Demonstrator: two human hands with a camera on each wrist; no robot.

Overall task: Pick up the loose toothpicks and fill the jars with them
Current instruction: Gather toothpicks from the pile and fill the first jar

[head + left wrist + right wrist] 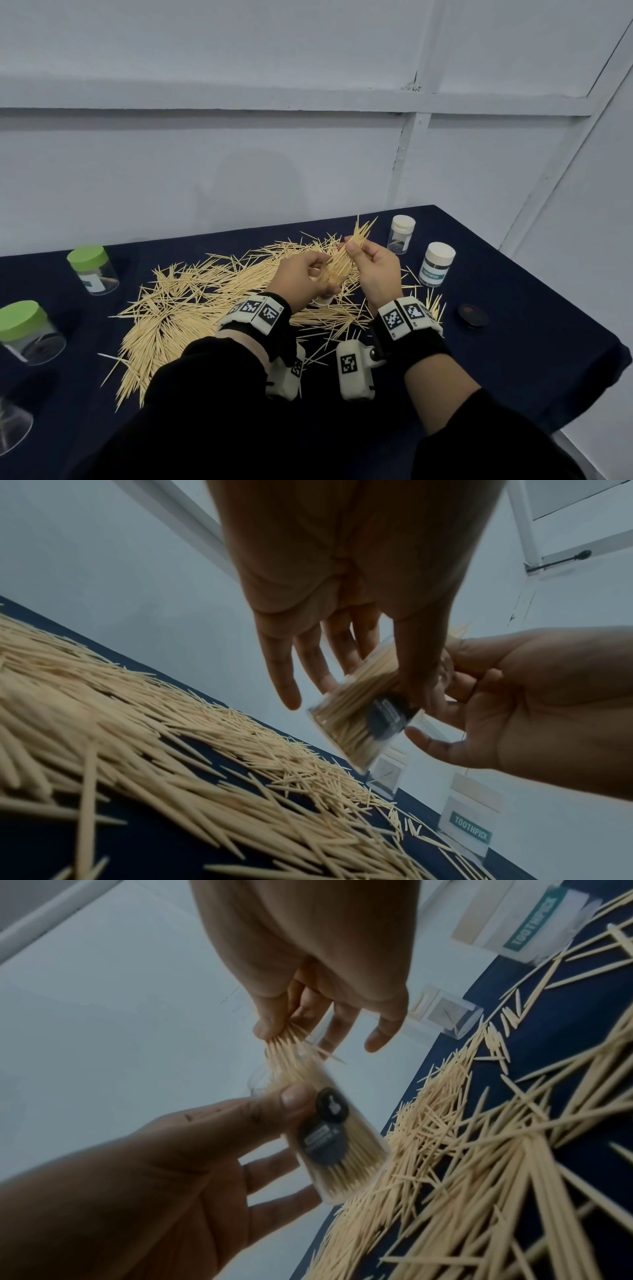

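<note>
A big pile of loose toothpicks [191, 308] covers the dark blue tablecloth [513, 342]. My left hand [317, 274] grips a clear jar [356, 718] with a dark label, tilted and packed with toothpicks; thumb [294, 1096] lies on the label. Only the jar's base [323, 300] shows in the head view. My right hand [351, 245] pinches a bundle of toothpicks [349, 253] that sticks out of the jar's mouth. In the right wrist view its fingertips [265, 1028] hold the bundle [284, 1050] just above the jar [329, 1139].
Two green-lidded jars [90, 269] [25, 332] stand at the left, with a lidless clear jar [13, 428] at the near left edge. Two white-lidded jars [401, 233] [437, 263] stand at the right. A black lid [473, 315] lies near the right edge. A wall is close behind.
</note>
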